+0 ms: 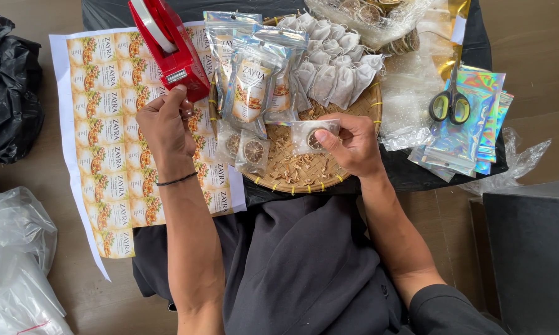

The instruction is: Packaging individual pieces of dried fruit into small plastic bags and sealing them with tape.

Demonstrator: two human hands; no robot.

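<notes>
Right hand (pixel 353 144) pinching small clear sachet (pixel 313 134) above woven tray (pixel 304 177); left hand (pixel 165 121), left of tray, fingers at red tape dispenser (pixel 168 43), seemingly pulling tape; sealing sachet needs a strip.

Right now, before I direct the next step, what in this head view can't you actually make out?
- Left hand fingertips at the red tape dispenser: hidden behind the knuckles, so the grip is unclear.
- Dispenser top: cut off by the upper edge.
- Small clear packet in the right hand: its seal is too small to judge.
- Woven tray: far side buried under pouches and white sachets.
</notes>
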